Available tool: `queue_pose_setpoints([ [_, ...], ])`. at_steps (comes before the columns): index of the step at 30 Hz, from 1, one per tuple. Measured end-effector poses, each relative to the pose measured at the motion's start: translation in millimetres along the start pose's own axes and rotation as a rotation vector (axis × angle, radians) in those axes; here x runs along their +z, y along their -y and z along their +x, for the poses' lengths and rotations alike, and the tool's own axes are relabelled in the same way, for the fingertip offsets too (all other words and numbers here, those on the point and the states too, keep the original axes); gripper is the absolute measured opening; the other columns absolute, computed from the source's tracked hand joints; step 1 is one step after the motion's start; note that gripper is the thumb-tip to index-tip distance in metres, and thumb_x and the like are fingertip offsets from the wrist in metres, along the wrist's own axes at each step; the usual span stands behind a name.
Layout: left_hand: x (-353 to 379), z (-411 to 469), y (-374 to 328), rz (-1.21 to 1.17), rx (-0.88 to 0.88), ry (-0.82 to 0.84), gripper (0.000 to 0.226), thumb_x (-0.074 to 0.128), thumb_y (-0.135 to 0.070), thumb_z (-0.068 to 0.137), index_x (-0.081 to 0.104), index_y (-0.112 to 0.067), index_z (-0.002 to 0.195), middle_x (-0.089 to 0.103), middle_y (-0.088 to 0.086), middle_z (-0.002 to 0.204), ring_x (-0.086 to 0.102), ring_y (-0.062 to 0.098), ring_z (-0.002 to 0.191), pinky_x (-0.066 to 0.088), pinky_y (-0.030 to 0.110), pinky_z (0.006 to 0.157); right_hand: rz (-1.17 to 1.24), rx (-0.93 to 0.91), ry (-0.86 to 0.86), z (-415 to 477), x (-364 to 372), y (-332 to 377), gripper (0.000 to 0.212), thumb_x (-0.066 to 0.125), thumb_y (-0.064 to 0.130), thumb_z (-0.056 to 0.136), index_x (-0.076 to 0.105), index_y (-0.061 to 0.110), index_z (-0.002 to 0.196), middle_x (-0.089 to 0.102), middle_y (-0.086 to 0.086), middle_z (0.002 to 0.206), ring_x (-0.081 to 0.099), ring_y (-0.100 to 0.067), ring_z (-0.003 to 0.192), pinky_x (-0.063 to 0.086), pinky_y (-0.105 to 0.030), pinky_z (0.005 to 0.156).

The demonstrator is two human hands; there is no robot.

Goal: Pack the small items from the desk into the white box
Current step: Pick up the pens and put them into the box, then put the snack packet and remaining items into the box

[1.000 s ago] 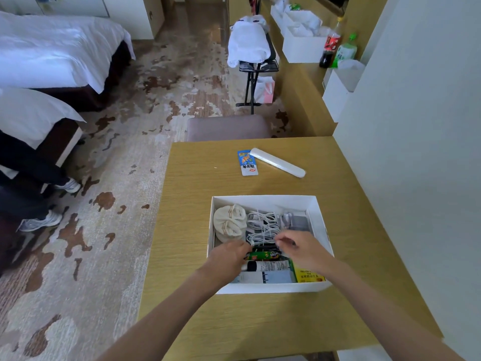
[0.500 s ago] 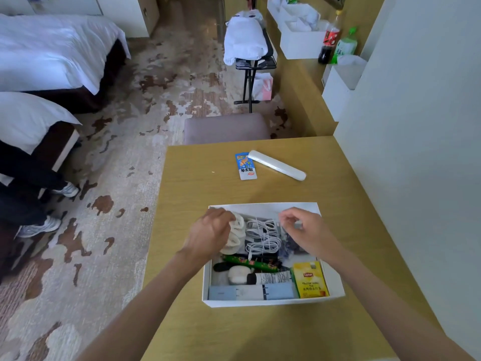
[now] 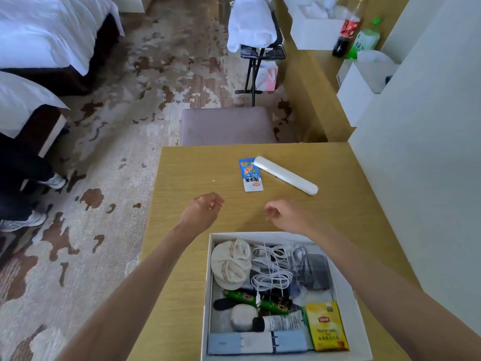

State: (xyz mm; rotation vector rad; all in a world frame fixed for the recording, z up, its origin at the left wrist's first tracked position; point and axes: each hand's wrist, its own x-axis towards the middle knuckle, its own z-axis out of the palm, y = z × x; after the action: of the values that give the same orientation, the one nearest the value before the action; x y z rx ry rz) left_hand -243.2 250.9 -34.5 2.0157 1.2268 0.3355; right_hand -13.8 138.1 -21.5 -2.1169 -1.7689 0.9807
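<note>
The white box (image 3: 207,295) sits at the near edge of the wooden desk (image 3: 197,178). It holds cream socks (image 3: 230,264), coiled white cables (image 3: 272,269), a dark charger (image 3: 311,269), a yellow tea packet (image 3: 326,327), a green wrapper (image 3: 244,299) and tubes. Beyond the box lie a blue and white sachet (image 3: 250,175) and a white oblong case (image 3: 285,175). My left hand (image 3: 201,211) and my right hand (image 3: 289,214) hover over bare desk between box and sachet, fingers loosely curled, holding nothing.
A padded stool (image 3: 227,126) stands against the desk's far edge. A wall (image 3: 416,152) runs along the right. Further back are a folding rack with white towels (image 3: 251,24), white boxes and two bottles (image 3: 356,35). Beds and a person's legs (image 3: 23,183) are at left.
Both hands have lifted out of the box and moved forward over the desk towards the sachet and case. The view has tilted, so the box sits nearer the bottom.
</note>
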Motion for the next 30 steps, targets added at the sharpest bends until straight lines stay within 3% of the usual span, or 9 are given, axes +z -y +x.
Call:
queue_pose_setpoints([
  [3,8,20,21,0.067,-0.030,0.056,0.023,0.049,-0.012,0.090,0.068,-0.018,0.102,0.071,0.004,0.104,0.064,0.021,0.090,0.052,0.031,0.078,-0.047,0.024,0.159,31,10,2,0.021,0.063,0.015,0.091,0.064,0.018,0.112,0.063,0.009,0.100,0.059,-0.005,0.088,0.039,-0.013,0.065],
  [7,18,37,43,0.142,-0.032,0.130,0.024,0.048,-0.012,0.089,0.067,-0.019,0.101,0.070,0.006,0.106,0.065,0.024,0.089,0.053,0.033,0.079,-0.317,0.013,0.389,62,27,12,0.032,0.069,0.031,0.085,0.062,0.020,0.114,0.062,0.003,0.108,0.060,-0.019,0.098,0.051,-0.035,0.086],
  [11,25,49,54,0.285,0.045,0.169,0.027,0.045,-0.015,0.091,0.066,-0.022,0.106,0.068,0.002,0.114,0.063,0.023,0.100,0.050,0.032,0.078,-0.536,-0.100,0.557,84,44,20,0.017,0.061,0.024,0.083,0.063,0.017,0.098,0.065,-0.001,0.095,0.062,-0.023,0.085,0.052,-0.037,0.073],
  [16,28,65,61,0.266,0.050,0.121,0.026,0.045,-0.013,0.092,0.066,-0.021,0.105,0.067,0.002,0.115,0.063,0.024,0.101,0.054,0.036,0.079,-0.616,-0.218,0.535,94,53,9,0.003,0.056,0.016,0.079,0.058,0.016,0.077,0.058,0.003,0.075,0.052,-0.019,0.065,0.049,-0.036,0.062],
  [23,45,80,50,0.288,0.084,0.156,0.023,0.046,-0.016,0.093,0.065,-0.021,0.106,0.067,-0.003,0.114,0.063,0.021,0.101,0.053,0.035,0.077,-0.426,-0.100,0.399,100,43,-20,0.008,0.065,0.025,0.082,0.060,0.020,0.079,0.062,0.007,0.085,0.058,-0.015,0.076,0.048,-0.032,0.064],
  [26,41,90,41,0.300,0.125,0.395,0.012,0.057,-0.027,0.089,0.064,-0.021,0.098,0.066,-0.003,0.098,0.062,0.019,0.094,0.049,0.031,0.077,-0.338,-0.083,0.334,100,39,-27,0.012,0.068,0.036,0.081,0.063,0.025,0.085,0.062,0.012,0.085,0.058,-0.009,0.075,0.051,-0.032,0.068],
  [28,39,86,38,0.353,0.150,0.632,0.019,0.066,-0.041,0.082,0.064,-0.025,0.092,0.062,-0.008,0.088,0.060,0.014,0.086,0.047,0.031,0.075,-0.325,-0.086,0.333,102,38,-28,0.013,0.067,0.036,0.083,0.064,0.024,0.086,0.063,0.010,0.086,0.058,-0.011,0.076,0.051,-0.034,0.070],
  [30,44,72,40,0.470,0.190,0.770,0.026,0.069,-0.050,0.076,0.063,-0.028,0.090,0.060,-0.012,0.086,0.056,0.010,0.082,0.047,0.029,0.074,-0.308,-0.083,0.280,106,39,-27,0.013,0.063,0.033,0.087,0.063,0.020,0.085,0.065,0.005,0.089,0.061,-0.016,0.081,0.052,-0.038,0.074],
])
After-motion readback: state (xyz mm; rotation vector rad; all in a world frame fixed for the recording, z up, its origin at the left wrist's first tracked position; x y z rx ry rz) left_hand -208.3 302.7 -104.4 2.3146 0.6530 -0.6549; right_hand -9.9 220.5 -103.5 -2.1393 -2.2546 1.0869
